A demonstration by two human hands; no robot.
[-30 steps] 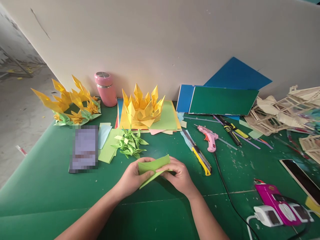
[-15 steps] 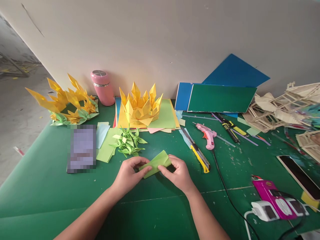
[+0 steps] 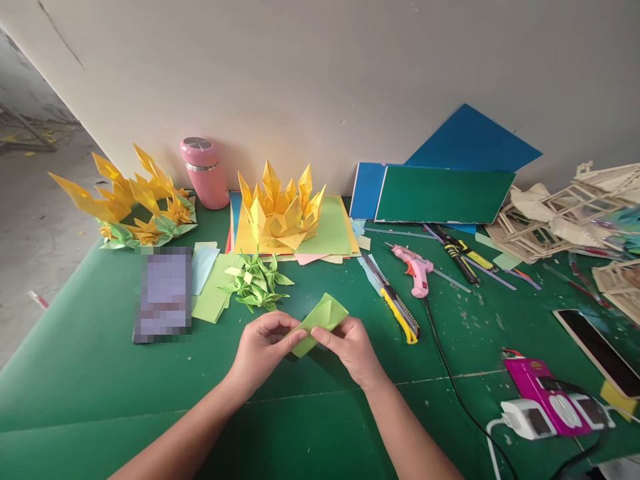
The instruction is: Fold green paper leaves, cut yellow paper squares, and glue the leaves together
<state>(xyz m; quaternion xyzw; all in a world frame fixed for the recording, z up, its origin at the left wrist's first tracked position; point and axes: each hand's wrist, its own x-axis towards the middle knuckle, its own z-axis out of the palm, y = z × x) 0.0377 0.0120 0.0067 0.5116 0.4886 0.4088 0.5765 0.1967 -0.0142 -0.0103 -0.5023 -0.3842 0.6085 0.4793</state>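
Head view — your left hand (image 3: pixel 260 347) and right hand (image 3: pixel 354 348) pinch green paper (image 3: pixel 324 315) between fingers and thumbs — above the desk (image 3: pixel 300 433).

Looks like a papercraft workshop.
Green worktable (image 3: pixel 100 373); yellow paper crown (image 3: pixel 283 223) at the wearer's twelve o'clock, pink glue gun (image 3: pixel 417 268) and yellow cutter (image 3: pixel 399 313) at one o'clock.

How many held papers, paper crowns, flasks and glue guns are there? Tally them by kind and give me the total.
Held green paper: 1
Paper crowns: 2
Pink flask: 1
Pink glue gun: 1
Total: 5
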